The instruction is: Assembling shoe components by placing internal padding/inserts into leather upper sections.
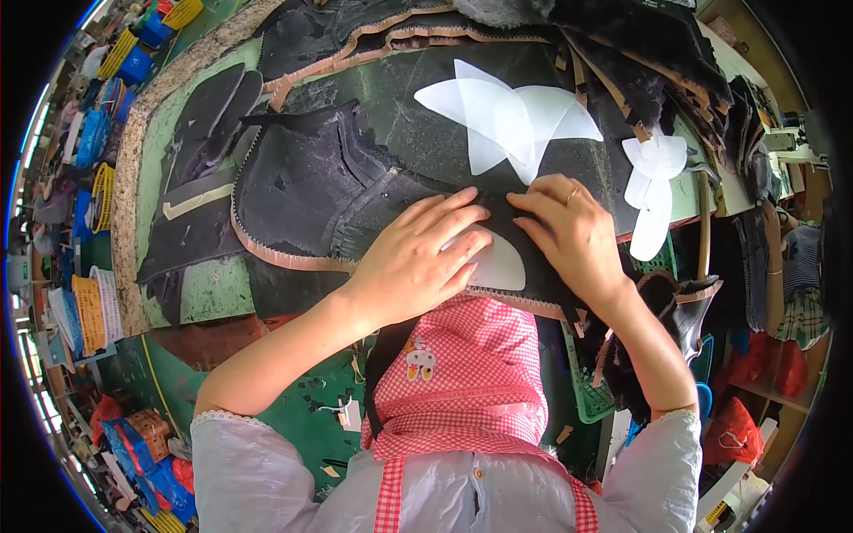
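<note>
A black boot upper with a zigzag-stitched edge and a tan trim lies inside up before me on the work table. On its right part rests a whitish half-moon stiffener, partly covered by my left hand. The fingers of that hand lie spread across the stiffener and the dark material beside it. Opposite it, my right hand, with a ring on one finger, touches the upper with its fingertips. Its fingers are bent and slightly apart. Both hands' fingertips come close together above the stiffener's top edge.
Several translucent white stiffeners overlap beyond my hands, with more white pieces to the right. Stacked black uppers fill the far side. Dark flat pieces lie left. A green basket stands below the table's right edge. Another person is at far right.
</note>
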### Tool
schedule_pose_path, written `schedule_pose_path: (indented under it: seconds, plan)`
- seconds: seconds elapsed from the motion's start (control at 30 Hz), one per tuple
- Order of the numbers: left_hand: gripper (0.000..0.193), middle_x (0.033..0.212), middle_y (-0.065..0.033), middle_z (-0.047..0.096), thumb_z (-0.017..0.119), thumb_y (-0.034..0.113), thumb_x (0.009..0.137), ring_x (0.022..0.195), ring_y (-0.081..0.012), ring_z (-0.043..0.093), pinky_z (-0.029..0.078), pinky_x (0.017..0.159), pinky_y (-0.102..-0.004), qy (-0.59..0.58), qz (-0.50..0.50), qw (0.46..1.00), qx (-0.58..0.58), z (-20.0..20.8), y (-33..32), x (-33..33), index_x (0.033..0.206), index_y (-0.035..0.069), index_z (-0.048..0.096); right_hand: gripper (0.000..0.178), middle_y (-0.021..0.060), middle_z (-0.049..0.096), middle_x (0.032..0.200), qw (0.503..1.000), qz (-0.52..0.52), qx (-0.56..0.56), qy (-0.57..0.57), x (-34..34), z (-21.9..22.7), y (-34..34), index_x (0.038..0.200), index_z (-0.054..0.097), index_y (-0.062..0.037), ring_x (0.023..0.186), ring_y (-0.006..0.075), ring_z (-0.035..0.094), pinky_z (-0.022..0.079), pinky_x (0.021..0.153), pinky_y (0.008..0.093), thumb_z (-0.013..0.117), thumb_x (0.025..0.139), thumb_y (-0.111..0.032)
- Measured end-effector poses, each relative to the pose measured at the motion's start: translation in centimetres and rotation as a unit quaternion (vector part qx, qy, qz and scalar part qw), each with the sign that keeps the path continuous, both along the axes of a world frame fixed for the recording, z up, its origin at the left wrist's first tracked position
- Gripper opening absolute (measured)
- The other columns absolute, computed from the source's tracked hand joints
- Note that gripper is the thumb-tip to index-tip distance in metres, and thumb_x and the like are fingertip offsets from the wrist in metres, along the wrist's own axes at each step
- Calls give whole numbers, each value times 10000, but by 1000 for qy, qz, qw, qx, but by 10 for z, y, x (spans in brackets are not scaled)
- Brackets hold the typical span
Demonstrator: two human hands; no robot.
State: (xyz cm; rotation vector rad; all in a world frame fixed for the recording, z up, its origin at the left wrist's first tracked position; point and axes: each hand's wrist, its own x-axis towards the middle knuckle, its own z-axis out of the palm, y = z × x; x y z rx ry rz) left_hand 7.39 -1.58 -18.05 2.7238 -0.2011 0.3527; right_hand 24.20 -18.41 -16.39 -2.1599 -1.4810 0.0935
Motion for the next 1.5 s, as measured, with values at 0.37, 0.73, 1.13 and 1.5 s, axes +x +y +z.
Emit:
schedule_pose_path:
  seconds: [0.37,0.73,1.13,1.5]
  plan:
    - [325,1322,-95,515,632,159,871,1365,-290,415,358,1113,-453,-18,8,1000,10,-7,-5,-3,1177,90,550,222,98,673,1084,966,-79,125,210,39,-5,-4,1087,688,-35,898,183,644,518,791,302,616,882,8]
    - [310,1321,-108,511,634,191,893,1355,-315,416,336,1119,-484,-31,19,999,-22,-9,-19,17,1183,105,566,707,173,613,1178,986,-64,-155,7,93,10,95,1183,581,-36,1128,370,542,366,1044,454,840,650,-422]
    - [289,1021,-102,626,748,255,801,1069,-287,558,389,992,-435,-76,270,947,158,9,85,108,1024,87,672,782,166,586,1213,976,-40,-214,27,119,9,110,1176,607,-77,1206,329,505,401,1017,469,876,565,-485]
    - [105,924,-30,700,762,68,781,782,-195,695,565,657,-286,-318,13,946,55,53,85,68,869,49,706,244,45,580,767,944,-41,237,225,107,8,110,945,617,-1,729,109,487,444,713,270,580,984,-239]
